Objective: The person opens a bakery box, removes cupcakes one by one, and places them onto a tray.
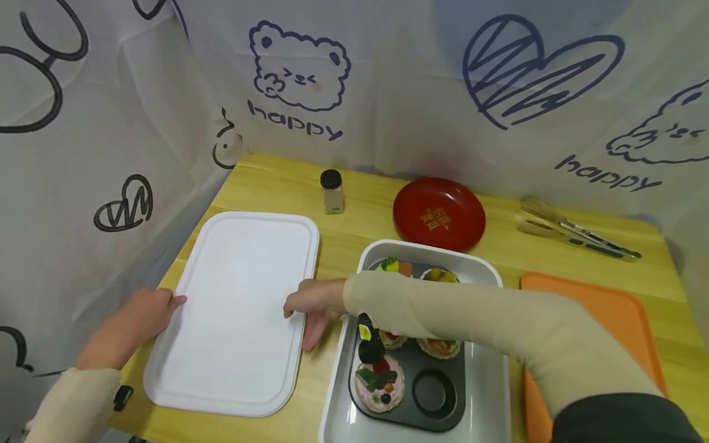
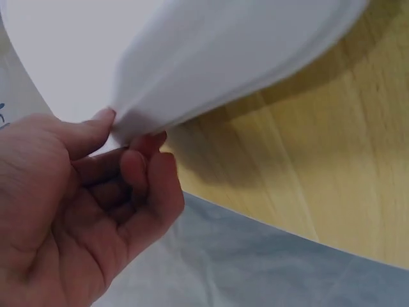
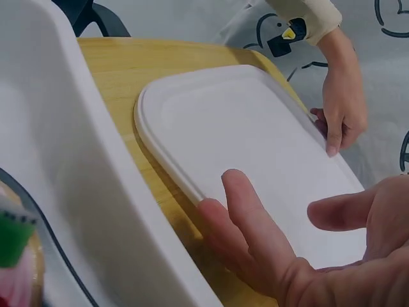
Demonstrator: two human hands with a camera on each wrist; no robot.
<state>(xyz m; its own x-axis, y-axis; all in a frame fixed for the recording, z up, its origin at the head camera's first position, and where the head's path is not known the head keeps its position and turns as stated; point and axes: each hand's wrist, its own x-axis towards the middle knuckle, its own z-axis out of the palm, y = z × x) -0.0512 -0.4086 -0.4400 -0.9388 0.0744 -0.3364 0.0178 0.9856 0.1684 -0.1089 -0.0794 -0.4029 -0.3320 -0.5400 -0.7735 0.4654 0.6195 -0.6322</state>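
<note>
A white rectangular lid (image 1: 238, 307) with rounded corners and a raised rim lies at the left of the table. My left hand (image 1: 145, 314) pinches its left edge between thumb and fingers; in the left wrist view that edge (image 2: 192, 96) is tilted up off the wood. At the opposite long side is my right hand (image 1: 318, 304), its fingers extended around the rim and its thumb apart above the surface (image 3: 255, 236). Beneath my right forearm stands a white tub (image 1: 487, 394) holding a dark muffin pan (image 1: 407, 406) with several decorated tarts (image 1: 379, 383).
A shaker jar (image 1: 333, 195) with a black cap and a red plate (image 1: 440, 212) stand along the back. Metal tongs (image 1: 576, 231) lie at the back right, above an orange tray (image 1: 587, 295). Printed cloth (image 1: 388, 80) hangs behind the table.
</note>
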